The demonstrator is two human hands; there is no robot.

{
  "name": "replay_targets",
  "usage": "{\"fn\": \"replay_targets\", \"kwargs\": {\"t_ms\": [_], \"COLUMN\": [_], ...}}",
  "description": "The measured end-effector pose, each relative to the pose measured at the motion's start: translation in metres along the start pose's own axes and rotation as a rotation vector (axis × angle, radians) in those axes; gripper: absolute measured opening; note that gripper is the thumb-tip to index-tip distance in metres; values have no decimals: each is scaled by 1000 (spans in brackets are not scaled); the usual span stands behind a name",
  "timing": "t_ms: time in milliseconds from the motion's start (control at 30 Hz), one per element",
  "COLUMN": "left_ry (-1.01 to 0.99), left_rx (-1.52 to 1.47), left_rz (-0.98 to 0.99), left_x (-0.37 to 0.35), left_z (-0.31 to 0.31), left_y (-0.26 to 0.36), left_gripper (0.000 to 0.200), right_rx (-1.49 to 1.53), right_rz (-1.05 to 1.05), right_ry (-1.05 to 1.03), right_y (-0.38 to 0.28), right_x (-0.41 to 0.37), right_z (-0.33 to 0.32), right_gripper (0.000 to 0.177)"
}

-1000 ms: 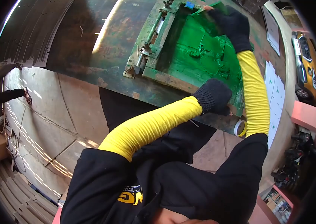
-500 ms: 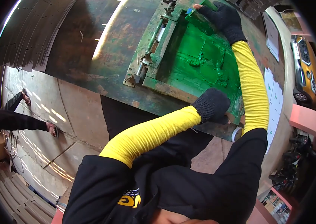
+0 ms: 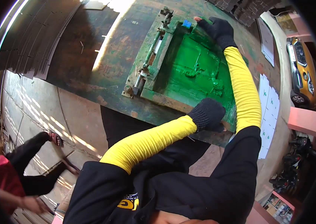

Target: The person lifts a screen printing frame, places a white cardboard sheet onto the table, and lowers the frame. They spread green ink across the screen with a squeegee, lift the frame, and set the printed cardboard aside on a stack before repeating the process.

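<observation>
A wooden screen-printing frame (image 3: pixel 169 102), its mesh coated in wet green ink (image 3: pixel 195 56), lies on the worktable. My left hand (image 3: pixel 208 113), in a black knitted glove, is closed at the frame's near right edge; its fingers are mostly hidden under the glove's back. At the far end of the frame, my right hand (image 3: pixel 220 30), gloved too with a bare thumb tip showing, grips a green-smeared squeegee (image 3: pixel 199 34). A blue patch (image 3: pixel 186 24) shows by the squeegee's left end. Metal hinge clamps (image 3: pixel 148 71) run along the frame's left side.
Stacks of cardboard sheets (image 3: pixel 27 37) stand at the left edge of the table (image 3: pixel 75 80). White sheets with green prints (image 3: pixel 268 115) lie on the right. Another person in a red top (image 3: pixel 6 175) is on the floor at left. A yellow car (image 3: pixel 303 71) is parked beyond.
The squeegee and my right hand stay at the frame's far end, with only a slight shift. My left hand keeps its place. The other person has come closer at the lower left.
</observation>
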State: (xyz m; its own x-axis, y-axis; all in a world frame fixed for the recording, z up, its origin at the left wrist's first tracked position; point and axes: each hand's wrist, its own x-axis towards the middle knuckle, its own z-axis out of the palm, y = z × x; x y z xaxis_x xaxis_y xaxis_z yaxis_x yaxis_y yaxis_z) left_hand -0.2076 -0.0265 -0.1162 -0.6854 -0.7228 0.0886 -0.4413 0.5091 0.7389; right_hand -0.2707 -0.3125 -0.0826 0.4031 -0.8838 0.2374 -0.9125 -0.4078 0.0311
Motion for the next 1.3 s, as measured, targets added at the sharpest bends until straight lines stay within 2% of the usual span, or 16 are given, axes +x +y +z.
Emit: {"fn": "replay_targets", "kwargs": {"t_ms": [233,333,367,467,567,633,700,767,800,867,1033,1133,1167,1267,1300], "left_ry": [-30,19,43,12,17,29,69,156,147,226,297,326,364,381,387], "left_rx": [76,175,213,304,366,389,396,410,419,441,444,443,436,447,443], "left_rz": [-29,72,118,197,259,280,303,280,303,289,266,250,243,199,186], "left_x": [0,2,1,-3,-3,-3,-5,-10,-11,-14,-23,-28,-29,-33,-35], "left_z": [-5,5,6,4,3,8,8,7,6,4,-19,-30,-36,-45,-47], "left_y": [7,2,3,6,5,6,12,17,20,24,55,65,68,79,82], "left_gripper": [56,55,55,54,53,53,52,49,49,46,40,40,40,38,37], "right_rx": [57,112,107,302,390,340,499,471,466,288,434,43,62,-336,-321], "right_rz": [37,-44,-26,-29,44,159,497,601,615,658,640,655,650,684,686], "right_ry": [30,423,436,873,950,943,744,522,543,323,280,148,156,176,176], "right_y": [-12,-3,2,20,40,78,100,149,147,141,144,119,132,205,190], "right_x": [8,5,-1,-27,-101,-155,-215,-269,-288,-326,-363,-352,-352,-359,-356], "right_z": [11,18,7,-31,-79,-88,-101,-78,-72,-56,13,29,62,168,164], "right_gripper": [91,86,86,56,58,50,50,54,54,57,54,66,66,22,22]}}
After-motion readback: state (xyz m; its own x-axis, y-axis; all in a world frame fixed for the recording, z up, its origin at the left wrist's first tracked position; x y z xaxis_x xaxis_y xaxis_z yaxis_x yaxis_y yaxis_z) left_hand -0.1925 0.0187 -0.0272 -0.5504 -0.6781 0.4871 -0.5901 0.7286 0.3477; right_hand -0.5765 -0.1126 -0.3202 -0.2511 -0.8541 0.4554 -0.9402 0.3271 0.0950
